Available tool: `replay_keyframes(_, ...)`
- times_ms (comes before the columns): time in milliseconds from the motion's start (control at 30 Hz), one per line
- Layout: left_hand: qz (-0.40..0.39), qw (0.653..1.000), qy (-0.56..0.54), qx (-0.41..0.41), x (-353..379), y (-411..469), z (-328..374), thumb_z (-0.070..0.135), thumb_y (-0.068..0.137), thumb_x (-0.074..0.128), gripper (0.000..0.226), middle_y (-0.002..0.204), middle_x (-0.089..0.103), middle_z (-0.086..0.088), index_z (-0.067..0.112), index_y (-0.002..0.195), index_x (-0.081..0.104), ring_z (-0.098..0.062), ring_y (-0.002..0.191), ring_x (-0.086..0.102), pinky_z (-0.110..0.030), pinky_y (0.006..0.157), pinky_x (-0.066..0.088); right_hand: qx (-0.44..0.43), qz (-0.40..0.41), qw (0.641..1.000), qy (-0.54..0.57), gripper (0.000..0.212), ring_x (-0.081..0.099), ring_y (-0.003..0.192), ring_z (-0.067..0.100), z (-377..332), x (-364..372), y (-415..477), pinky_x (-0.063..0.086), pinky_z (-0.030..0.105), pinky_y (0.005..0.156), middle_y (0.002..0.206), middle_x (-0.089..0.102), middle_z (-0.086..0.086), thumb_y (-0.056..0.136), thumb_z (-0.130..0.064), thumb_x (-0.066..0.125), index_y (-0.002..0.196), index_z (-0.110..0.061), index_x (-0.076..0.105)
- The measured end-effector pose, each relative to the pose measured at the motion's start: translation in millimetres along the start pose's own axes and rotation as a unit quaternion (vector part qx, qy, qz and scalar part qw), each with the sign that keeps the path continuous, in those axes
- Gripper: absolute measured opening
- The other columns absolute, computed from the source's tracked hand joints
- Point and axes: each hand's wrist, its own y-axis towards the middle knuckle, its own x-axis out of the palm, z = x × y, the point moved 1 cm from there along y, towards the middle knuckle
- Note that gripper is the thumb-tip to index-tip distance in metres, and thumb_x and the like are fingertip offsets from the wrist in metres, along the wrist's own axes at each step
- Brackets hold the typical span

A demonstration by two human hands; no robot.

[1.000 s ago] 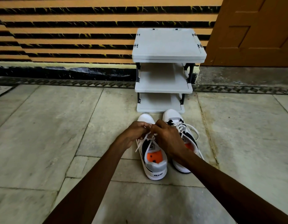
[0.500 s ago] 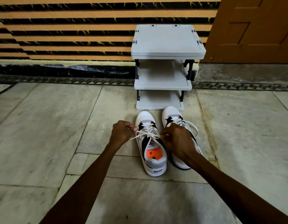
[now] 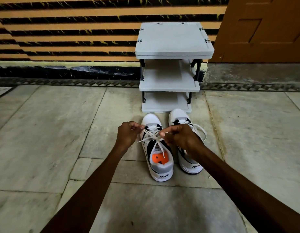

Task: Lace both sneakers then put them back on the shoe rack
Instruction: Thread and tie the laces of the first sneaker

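Note:
Two white and black sneakers stand side by side on the floor, toes towards a grey three-shelf shoe rack (image 3: 169,86). The left sneaker (image 3: 160,165) shows an orange insole and white laces (image 3: 151,136) crossing over its tongue. My left hand (image 3: 128,134) pinches one lace end at the shoe's left side. My right hand (image 3: 181,137) pinches the other end above the tongue and covers part of the right sneaker (image 3: 190,163), whose lace loops out to the right.
The rack's shelves hold nothing and it stands against a striped orange and black wall. A brown wooden door (image 3: 263,29) is at the upper right. Grey stone floor tiles (image 3: 44,140) surround the shoes.
Both hands started together over the left sneaker, then pulled apart and drew the laces out sideways. Now the right hand has come back over the tongue.

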Motion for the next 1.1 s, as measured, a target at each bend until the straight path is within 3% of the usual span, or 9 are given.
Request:
replay_keyframes(133, -0.003, 0.998, 0.068, 0.009, 3.8, 4.2, -0.6, 0.035, 0.087, 0.066, 0.023, 0.065, 0.063, 0.004, 0.027, 0.066, 0.06, -0.018, 0.061, 0.059, -0.035, 0.068, 0.05, -0.003, 0.034, 0.999, 0.013, 0.017, 0.056, 0.045, 0.004, -4.6, 5.6, 5.0, 0.049, 0.013, 0.047, 0.055, 0.064, -0.002, 0.085, -0.012, 0.072, 0.09, 0.004, 0.073)
replay_keyframes(233, -0.009, 0.993, 0.121, 0.004, 4.8, 4.3, 1.3, 0.041, 0.088, 0.062, 0.028, 0.063, 0.06, 0.005, 0.018, 0.073, 0.062, -0.021, 0.066, 0.059, -0.036, 0.066, 0.048, -0.006, 0.053, 0.998, 0.02, 0.018, 0.055, 0.042, 0.005, -4.2, 7.0, 9.0, 0.047, 0.014, 0.045, 0.053, 0.065, -0.001, 0.085, -0.013, 0.071, 0.087, 0.005, 0.072)
replay_keyframes(333, -0.02, 0.994, 0.105, 0.005, 4.9, 5.7, 1.7, 0.04, 0.087, 0.064, 0.027, 0.068, 0.067, 0.0, 0.015, 0.076, 0.065, -0.02, 0.063, 0.061, -0.039, 0.072, 0.052, 0.007, 0.037, 0.997, 0.071, 0.019, 0.063, 0.052, 0.012, -3.0, 5.6, 10.7, 0.054, 0.018, 0.053, 0.067, 0.067, 0.01, 0.084, -0.008, 0.072, 0.096, 0.008, 0.07)
replay_keyframes(400, -0.024, 0.996, 0.087, 0.014, 5.1, 4.5, 2.9, 0.032, 0.086, 0.068, 0.021, 0.065, 0.067, 0.002, 0.014, 0.075, 0.067, -0.014, 0.058, 0.06, -0.036, 0.073, 0.053, 0.016, 0.007, 0.994, 0.106, 0.021, 0.068, 0.065, 0.017, -2.4, 3.7, 11.2, 0.059, 0.022, 0.064, 0.067, 0.069, 0.004, 0.083, -0.002, 0.071, 0.102, 0.006, 0.069)
replay_keyframes(500, -0.021, 0.999, 0.042, 0.007, 5.8, 2.2, 3.7, 0.023, 0.085, 0.071, 0.015, 0.056, 0.064, 0.004, 0.018, 0.07, 0.069, -0.002, 0.047, 0.057, -0.024, 0.063, 0.05, 0.024, -0.021, 0.993, 0.116, 0.022, 0.07, 0.074, 0.016, -1.7, 2.1, 11.2, 0.06, 0.025, 0.075, 0.065, 0.07, -0.005, 0.083, -0.001, 0.07, 0.105, 0.0, 0.071)
replay_keyframes(600, -0.037, 0.995, -0.079, -0.054, 6.6, 3.1, 1.6, 0.011, 0.083, 0.072, 0.007, 0.05, 0.063, 0.003, 0.011, 0.076, 0.072, -0.003, 0.043, 0.056, -0.023, 0.055, 0.05, 0.029, -0.017, 0.991, 0.127, 0.02, 0.069, 0.073, 0.011, -0.9, 2.5, 11.6, 0.058, 0.02, 0.066, 0.086, 0.072, 0.007, 0.084, -0.008, 0.071, 0.102, -0.003, 0.072)
replay_keyframes(733, -0.071, 0.976, -0.18, -0.094, 4.6, 4.2, -0.2, 0.006, 0.085, 0.068, 0.02, 0.063, 0.068, -0.005, -0.007, 0.1, 0.069, -0.008, 0.051, 0.063, -0.019, 0.055, 0.055, 0.038, 0.009, 0.986, 0.164, 0.015, 0.065, 0.068, 0.011, 0.7, 4.8, 11.6, 0.054, 0.017, 0.059, 0.079, 0.07, 0.005, 0.086, -0.012, 0.069, 0.098, -0.004, 0.072)
replay_keyframes(900, -0.042, 0.98, -0.164, -0.1, 8.3, 2.9, 1.4, 0.017, 0.09, 0.065, 0.022, 0.065, 0.065, -0.004, -0.003, 0.098, 0.068, -0.007, 0.046, 0.057, -0.019, 0.044, 0.045, 0.063, -0.008, 0.989, 0.136, 0.024, 0.062, 0.06, 0.009, -0.4, 9.7, 12.3, 0.043, 0.017, 0.046, 0.089, 0.074, 0.004, 0.097, -0.026, 0.054, 0.1, -0.007, 0.068)
replay_keyframes(1100, -0.082, 0.952, -0.258, -0.142, 20.6, -7.3, 18.0, 0.028, 0.099, 0.05, 0.024, 0.078, 0.073, 0.002, 0.014, 0.085, 0.063, -0.005, 0.045, 0.06, -0.016, 0.037, 0.034, 0.052, -0.002, 0.995, 0.084, 0.031, 0.041, 0.044, 0.01, 1.7, 17.5, 8.2, 0.04, 0.024, 0.041, 0.063, 0.052, 0.001, 0.102, -0.031, 0.044, 0.085, -0.01, 0.06)
